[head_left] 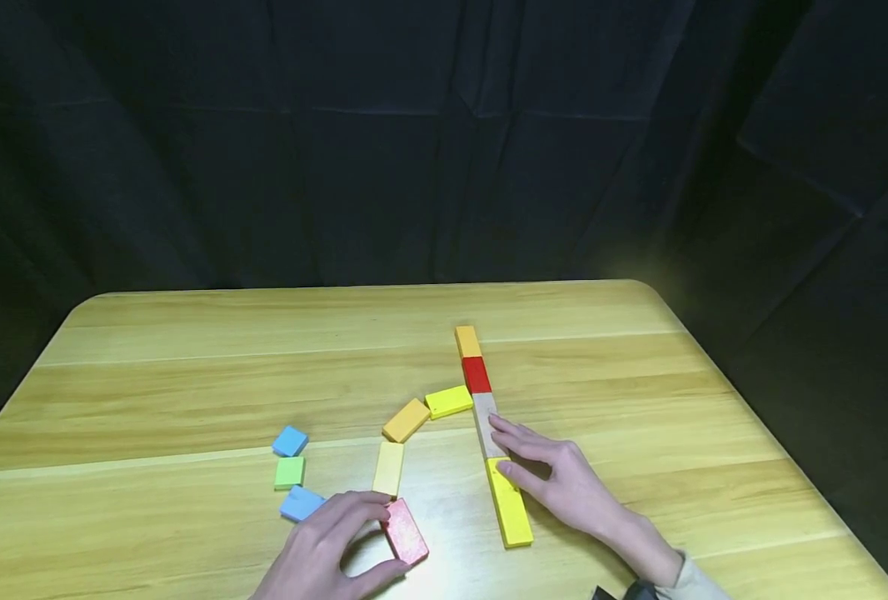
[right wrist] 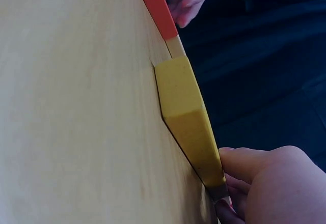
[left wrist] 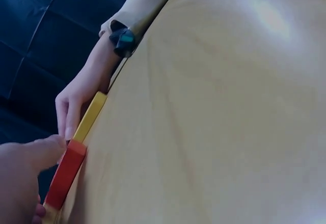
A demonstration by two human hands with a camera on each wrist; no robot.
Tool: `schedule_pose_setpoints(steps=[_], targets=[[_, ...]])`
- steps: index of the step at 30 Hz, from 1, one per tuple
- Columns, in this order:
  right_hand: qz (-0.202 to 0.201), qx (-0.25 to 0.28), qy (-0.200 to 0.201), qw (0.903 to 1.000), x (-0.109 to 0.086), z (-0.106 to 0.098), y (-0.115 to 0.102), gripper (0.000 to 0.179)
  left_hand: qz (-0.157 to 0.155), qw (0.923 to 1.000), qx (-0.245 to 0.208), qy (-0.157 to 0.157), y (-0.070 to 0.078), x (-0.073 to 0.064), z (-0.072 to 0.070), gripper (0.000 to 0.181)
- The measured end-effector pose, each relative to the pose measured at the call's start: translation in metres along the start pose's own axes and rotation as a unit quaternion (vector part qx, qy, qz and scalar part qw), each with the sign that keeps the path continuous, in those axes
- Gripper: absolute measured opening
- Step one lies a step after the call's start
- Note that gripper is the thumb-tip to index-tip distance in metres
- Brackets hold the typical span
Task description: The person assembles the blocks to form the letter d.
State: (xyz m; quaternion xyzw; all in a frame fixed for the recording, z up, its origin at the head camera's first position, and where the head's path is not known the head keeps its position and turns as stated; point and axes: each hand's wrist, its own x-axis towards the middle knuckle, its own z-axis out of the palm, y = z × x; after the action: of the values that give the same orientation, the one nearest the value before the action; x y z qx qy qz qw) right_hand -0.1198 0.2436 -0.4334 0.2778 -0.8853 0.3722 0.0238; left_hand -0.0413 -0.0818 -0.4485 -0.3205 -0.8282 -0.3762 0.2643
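Observation:
My left hand (head_left: 331, 546) pinches a pinkish-red block (head_left: 406, 531) lengthwise, fingertips at its far end and thumb at its near end; the block lies at the end of a curved row. Beyond it come a cream block (head_left: 388, 468), an orange block (head_left: 406, 420) and a yellow block (head_left: 448, 402). My right hand (head_left: 564, 483) rests its fairly straight fingers on a straight row, touching a greyish-white block (head_left: 486, 423) and the long yellow block (head_left: 510, 504) nearest me. In the right wrist view, the thumb lies against the yellow block (right wrist: 186, 112).
The straight row continues away with a red block (head_left: 476, 375) and an orange block (head_left: 467, 342). Left of the curve lie a blue block (head_left: 290, 441), a green block (head_left: 290, 472) and another blue block (head_left: 301, 503). Dark cloth (head_left: 384, 167) hangs behind the wooden table (head_left: 189, 375).

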Motion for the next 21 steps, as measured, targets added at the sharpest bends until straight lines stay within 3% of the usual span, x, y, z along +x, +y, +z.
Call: schedule_pose_setpoints(steps=[3,9,15,21], targets=[[0.001,0.002,0.0,1.0,-0.001,0.0,0.0,0.042,0.007,0.9999,0.006,0.011,-0.007,-0.001,-0.009,0.036],[0.007,0.002,0.001,1.0,0.0,0.0,0.001,0.042,-0.014,0.9998,0.009,0.014,-0.025,-0.006,-0.035,0.028],[0.008,-0.003,0.0,1.0,0.001,-0.001,0.001,0.042,0.019,0.9998,-0.007,0.007,-0.044,-0.01,-0.054,0.03],[0.011,-0.004,0.001,0.9999,0.0,0.0,0.001,0.042,0.033,0.9991,-0.02,-0.019,-0.053,-0.013,-0.06,0.036]])
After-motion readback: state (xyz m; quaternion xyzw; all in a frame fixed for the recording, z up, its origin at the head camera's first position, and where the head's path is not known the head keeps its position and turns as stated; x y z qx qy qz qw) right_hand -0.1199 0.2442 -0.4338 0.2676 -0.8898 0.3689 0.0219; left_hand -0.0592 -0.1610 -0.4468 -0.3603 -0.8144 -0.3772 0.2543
